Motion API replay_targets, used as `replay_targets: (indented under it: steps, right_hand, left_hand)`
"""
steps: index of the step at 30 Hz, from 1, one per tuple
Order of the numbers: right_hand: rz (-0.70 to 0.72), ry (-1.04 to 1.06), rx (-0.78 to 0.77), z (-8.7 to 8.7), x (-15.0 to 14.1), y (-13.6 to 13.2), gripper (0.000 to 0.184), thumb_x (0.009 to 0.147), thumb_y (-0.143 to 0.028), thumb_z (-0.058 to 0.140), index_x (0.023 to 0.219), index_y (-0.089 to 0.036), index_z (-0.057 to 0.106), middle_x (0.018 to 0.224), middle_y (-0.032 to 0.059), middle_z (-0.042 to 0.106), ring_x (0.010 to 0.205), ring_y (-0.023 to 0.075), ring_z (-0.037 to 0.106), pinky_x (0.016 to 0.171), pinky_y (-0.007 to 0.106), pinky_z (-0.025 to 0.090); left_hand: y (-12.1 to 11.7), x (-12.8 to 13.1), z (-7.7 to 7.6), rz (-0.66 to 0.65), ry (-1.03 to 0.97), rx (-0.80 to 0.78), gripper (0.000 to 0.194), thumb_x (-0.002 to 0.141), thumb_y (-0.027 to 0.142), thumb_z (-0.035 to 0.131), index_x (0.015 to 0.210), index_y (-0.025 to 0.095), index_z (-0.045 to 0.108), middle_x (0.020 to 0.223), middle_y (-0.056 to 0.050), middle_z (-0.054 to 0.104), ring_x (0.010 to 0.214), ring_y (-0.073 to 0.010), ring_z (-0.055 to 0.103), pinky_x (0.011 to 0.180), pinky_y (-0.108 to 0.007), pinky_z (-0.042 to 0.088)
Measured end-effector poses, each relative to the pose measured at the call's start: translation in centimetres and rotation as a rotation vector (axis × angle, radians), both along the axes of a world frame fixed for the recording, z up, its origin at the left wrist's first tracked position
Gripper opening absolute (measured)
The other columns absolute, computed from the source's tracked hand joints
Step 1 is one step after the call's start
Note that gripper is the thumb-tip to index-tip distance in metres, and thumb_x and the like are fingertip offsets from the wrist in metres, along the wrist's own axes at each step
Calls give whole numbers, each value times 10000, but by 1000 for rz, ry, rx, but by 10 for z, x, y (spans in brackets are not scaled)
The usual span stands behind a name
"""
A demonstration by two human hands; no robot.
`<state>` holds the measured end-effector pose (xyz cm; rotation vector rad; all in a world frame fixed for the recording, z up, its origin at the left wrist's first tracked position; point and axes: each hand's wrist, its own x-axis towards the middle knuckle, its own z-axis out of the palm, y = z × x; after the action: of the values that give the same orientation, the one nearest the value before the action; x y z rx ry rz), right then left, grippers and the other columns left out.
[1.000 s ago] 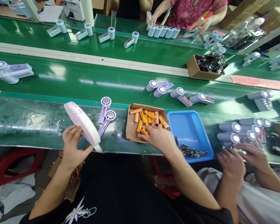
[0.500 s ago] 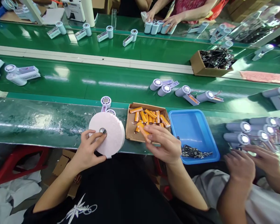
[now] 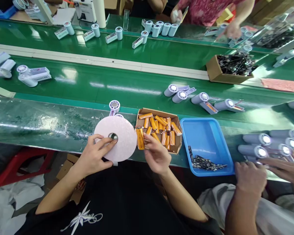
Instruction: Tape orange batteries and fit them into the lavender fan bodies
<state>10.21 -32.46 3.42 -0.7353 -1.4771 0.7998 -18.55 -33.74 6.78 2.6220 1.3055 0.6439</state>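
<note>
My left hand grips a large pale roll of tape, with fingertips at its centre hole and the thumb by its lower edge. A small white tab sticks out near the thumb. Between the fingers and thumb of my right hand is an orange battery, held upright just right of the roll. Beside it, a shallow cardboard box contains several more orange batteries. Behind the roll, a lilac fan body stands partly hidden.
A blue tray with small black metal parts lies right of the box. Farther right, a co-worker's hands are near several lilac fans. Across the green conveyor stand more fans and a carton of black parts.
My right hand has moved left from over the cardboard box, bringing the battery beside the roll and turning it upright. My left hand stays on the roll, which now faces me more fully.
</note>
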Motion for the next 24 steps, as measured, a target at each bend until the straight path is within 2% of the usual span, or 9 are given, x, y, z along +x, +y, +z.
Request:
replay_targets:
  steps: [2, 6, 8, 12, 15, 17, 19, 22, 24]
  right_hand:
    - [27, 178, -330, 3, 1, 2, 454, 960, -270, 778, 1404, -281, 688, 1497, 144, 675, 1315, 300, 713, 1038, 449, 656]
    - [209, 147, -777, 20, 2, 15, 606, 765, -358, 962, 1315, -219, 748, 1222, 96, 815, 1097, 277, 798, 946, 414, 690]
    - [169, 192, -801, 22, -10, 17, 507, 739, -355, 973, 1188, -208, 788, 1137, 73, 834, 1060, 266, 803, 926, 392, 692]
    - [-181, 529, -687, 19, -34, 15, 404, 764, -419, 951, 1065, -214, 774, 1052, 69, 841, 972, 233, 812, 853, 340, 688]
    - [-236, 612, -554, 30, -10, 35, 366, 762, -428, 950, 1003, -217, 772, 994, 38, 823, 896, 178, 797, 773, 269, 672]
    - [-348, 649, -351, 42, 25, 54, 350, 778, -425, 940, 1028, -245, 774, 1031, 2, 808, 908, 132, 782, 756, 208, 648]
    - [-427, 661, -253, 49, 62, 63, 432, 763, -400, 953, 1133, -287, 761, 1067, -23, 801, 930, 116, 779, 780, 197, 642]
    - [-387, 609, -379, 38, 96, 49, 579, 702, -347, 998, 1211, -321, 724, 1007, -26, 809, 880, 139, 797, 812, 248, 659]
    - [-362, 596, -450, 19, 107, 30, 579, 704, -347, 1004, 1196, -347, 698, 991, -21, 819, 827, 151, 805, 784, 270, 665]
  left_hand:
    - [4, -4, 6, 9, 39, 44, 598, 789, 208, 792, 1378, 171, 694, 1272, -108, 760, 1191, -351, 523, 1046, -496, 467]
    - [7, -2, 17, -14, 144, 161, 547, 838, 210, 799, 1377, 217, 706, 1241, -52, 782, 1143, -334, 521, 1091, -523, 427]
    - [4, 7, 17, 31, 142, 235, 550, 842, 250, 820, 1380, 245, 705, 1176, -46, 793, 1099, -332, 516, 1109, -565, 404]
    - [-13, 38, 10, 176, -18, 295, 655, 823, 338, 868, 1432, 198, 670, 1052, -93, 776, 1039, -319, 537, 979, -503, 450]
    - [-29, 35, 1, 103, -86, 149, 605, 813, 334, 854, 1380, 189, 701, 1061, -102, 770, 1030, -300, 569, 941, -450, 470]
    - [-36, 3, -9, 92, -26, 33, 558, 817, 351, 825, 1348, 212, 723, 1126, -108, 773, 1080, -319, 585, 979, -460, 479]
    - [-35, -52, -25, 226, 103, -27, 562, 842, 382, 773, 1377, 221, 713, 1216, -131, 764, 1149, -364, 599, 1034, -510, 475]
    - [-21, -134, -49, 463, 188, -60, 630, 854, 479, 651, 1451, 278, 667, 1236, -137, 761, 1152, -423, 653, 1060, -603, 482]
    - [-4, -158, -54, 530, 160, -94, 686, 867, 542, 621, 1539, 415, 560, 1303, -68, 743, 1206, -432, 661, 1101, -646, 482]
